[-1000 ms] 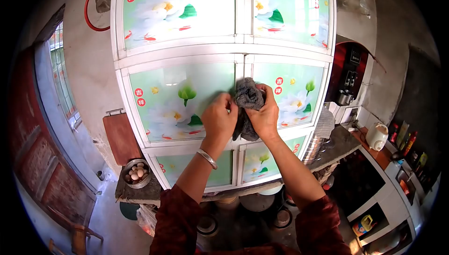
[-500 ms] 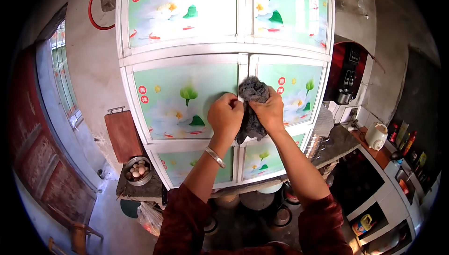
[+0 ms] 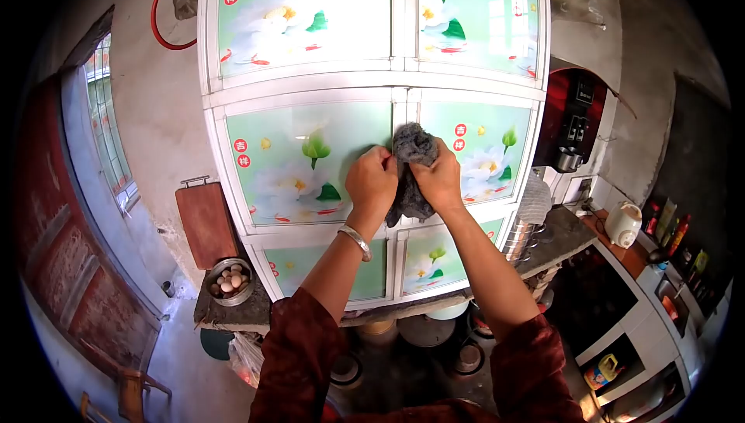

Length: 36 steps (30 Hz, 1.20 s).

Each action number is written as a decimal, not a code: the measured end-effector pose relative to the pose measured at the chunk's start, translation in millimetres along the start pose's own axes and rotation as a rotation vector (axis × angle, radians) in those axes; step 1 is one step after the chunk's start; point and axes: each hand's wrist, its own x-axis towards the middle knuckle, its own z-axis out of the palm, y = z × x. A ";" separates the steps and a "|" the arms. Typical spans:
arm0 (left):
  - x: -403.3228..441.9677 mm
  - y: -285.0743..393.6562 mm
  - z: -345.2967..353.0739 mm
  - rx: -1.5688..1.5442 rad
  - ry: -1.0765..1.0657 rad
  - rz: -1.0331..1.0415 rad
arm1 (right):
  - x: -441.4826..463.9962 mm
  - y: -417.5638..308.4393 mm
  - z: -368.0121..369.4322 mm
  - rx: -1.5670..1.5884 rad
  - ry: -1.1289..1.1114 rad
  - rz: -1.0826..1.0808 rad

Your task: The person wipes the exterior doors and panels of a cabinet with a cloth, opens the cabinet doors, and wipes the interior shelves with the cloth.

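A white-framed cabinet (image 3: 310,85) with green flower-patterned door panels fills the middle of the view. My right hand (image 3: 438,178) grips a crumpled dark grey cloth (image 3: 414,146) against the right middle door, near the seam between the doors; part of the cloth hangs below the hand. My left hand (image 3: 373,181), with a silver bracelet at the wrist, is closed just left of the seam, beside the cloth. Its fingers are curled at the door edge, and what they hold is too small to make out.
A metal bowl of eggs (image 3: 231,281) and a brown board (image 3: 208,225) are at the left. Pots (image 3: 425,331) stand below the cabinet. At the right are a red and black dispenser (image 3: 572,120), a white appliance (image 3: 624,224) and bottles (image 3: 680,234).
The view has shifted slightly. Both hands stay close together at the door seam, and the right hand keeps its grip on the cloth.
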 end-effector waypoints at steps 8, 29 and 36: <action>7.9 -7.4 8.2 0.075 0.051 0.051 | 2.9 15.7 13.5 -0.014 0.044 -0.083; 12.7 -16.1 8.7 -0.038 0.012 0.046 | 47.4 -29.2 10.8 -0.664 0.127 -0.762; 15.3 -16.5 7.5 -0.032 0.015 0.091 | 57.9 -27.2 11.4 -0.823 0.201 -0.911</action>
